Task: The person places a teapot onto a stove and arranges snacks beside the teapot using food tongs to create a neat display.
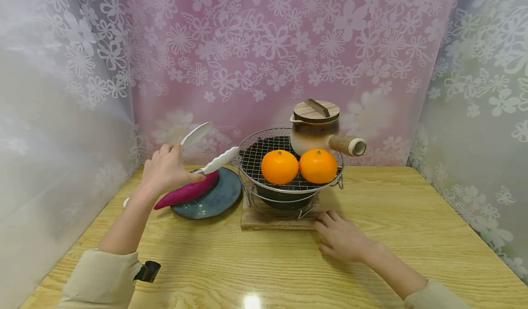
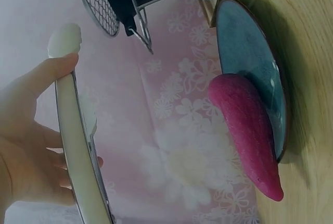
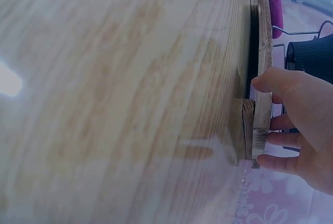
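My left hand (image 1: pixel 166 169) grips kitchen tongs (image 1: pixel 221 159) with white scalloped tips, raised near the blue plate. The two tips stand spread apart in the head view. In the left wrist view the thumb presses along one arm of the tongs (image 2: pixel 70 114) and the fingers wrap behind. Below lies a purple sweet potato (image 2: pixel 247 130) on the blue plate (image 2: pixel 242 39), its pointed end past the rim. My right hand (image 1: pixel 344 236) holds the front right corner of a wooden board (image 1: pixel 270 223). In the right wrist view its thumb lies over the edge of the board (image 3: pixel 264 41).
On the board stands a round grill (image 1: pixel 284 201) with a wire mesh (image 1: pixel 257 157). Two oranges (image 1: pixel 279 167) sit on the mesh, in front of a teapot (image 1: pixel 311 137) with a wooden lid and a wrapped side handle. Flowered curtains (image 1: pixel 247 47) enclose the table (image 1: pixel 231 267).
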The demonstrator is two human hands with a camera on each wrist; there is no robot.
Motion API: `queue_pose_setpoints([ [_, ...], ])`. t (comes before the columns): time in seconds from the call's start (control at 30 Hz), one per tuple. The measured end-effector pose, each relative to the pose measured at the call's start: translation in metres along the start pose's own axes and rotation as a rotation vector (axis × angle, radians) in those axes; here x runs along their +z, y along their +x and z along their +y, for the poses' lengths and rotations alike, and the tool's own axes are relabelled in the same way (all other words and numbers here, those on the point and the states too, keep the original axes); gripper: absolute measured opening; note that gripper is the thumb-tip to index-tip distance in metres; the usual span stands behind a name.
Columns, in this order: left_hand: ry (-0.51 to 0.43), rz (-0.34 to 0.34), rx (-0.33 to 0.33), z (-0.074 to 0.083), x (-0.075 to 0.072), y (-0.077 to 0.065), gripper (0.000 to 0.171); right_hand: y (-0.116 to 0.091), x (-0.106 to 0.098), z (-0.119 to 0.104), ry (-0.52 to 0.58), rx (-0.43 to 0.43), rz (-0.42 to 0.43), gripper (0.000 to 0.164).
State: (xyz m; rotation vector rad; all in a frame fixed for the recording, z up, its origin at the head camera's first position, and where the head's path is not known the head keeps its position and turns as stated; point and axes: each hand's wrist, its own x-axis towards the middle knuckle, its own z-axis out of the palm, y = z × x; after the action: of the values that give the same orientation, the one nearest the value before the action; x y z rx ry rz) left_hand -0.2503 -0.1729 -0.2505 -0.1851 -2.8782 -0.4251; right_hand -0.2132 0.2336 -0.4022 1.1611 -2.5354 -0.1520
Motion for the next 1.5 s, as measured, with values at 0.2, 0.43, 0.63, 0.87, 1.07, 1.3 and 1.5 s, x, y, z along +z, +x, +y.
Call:
queue_pose_setpoints([
  [0.2,0.015,0.015,-0.02,-0.006,0.005,0.0,0.093,0.0,-0.001,0.0,0.007,0.002,-0.007,0.04],
  [0.43,0.016,0.005,-0.051,-0.014,0.012,-0.001,0.096,0.0,-0.001,-0.001,0.01,0.009,-0.017,0.04],
  [0.63,0.032,0.012,-0.053,-0.018,0.017,0.0,0.091,-0.001,-0.002,-0.001,0.013,0.018,-0.033,0.041],
  [0.87,0.037,-0.031,-0.072,-0.024,0.021,0.001,0.097,0.0,-0.002,-0.001,0.017,0.01,-0.011,0.04],
  [1.07,0.056,-0.034,-0.084,-0.028,0.027,0.002,0.099,0.0,-0.001,-0.001,0.025,0.014,-0.02,0.039],
  [1.3,0.077,-0.042,-0.099,-0.035,0.037,0.001,0.098,0.0,-0.001,-0.001,0.019,0.012,-0.011,0.039],
  [1.5,0.088,-0.041,-0.108,-0.04,0.045,0.0,0.092,0.0,-0.001,-0.001,0.028,0.014,-0.01,0.038],
])
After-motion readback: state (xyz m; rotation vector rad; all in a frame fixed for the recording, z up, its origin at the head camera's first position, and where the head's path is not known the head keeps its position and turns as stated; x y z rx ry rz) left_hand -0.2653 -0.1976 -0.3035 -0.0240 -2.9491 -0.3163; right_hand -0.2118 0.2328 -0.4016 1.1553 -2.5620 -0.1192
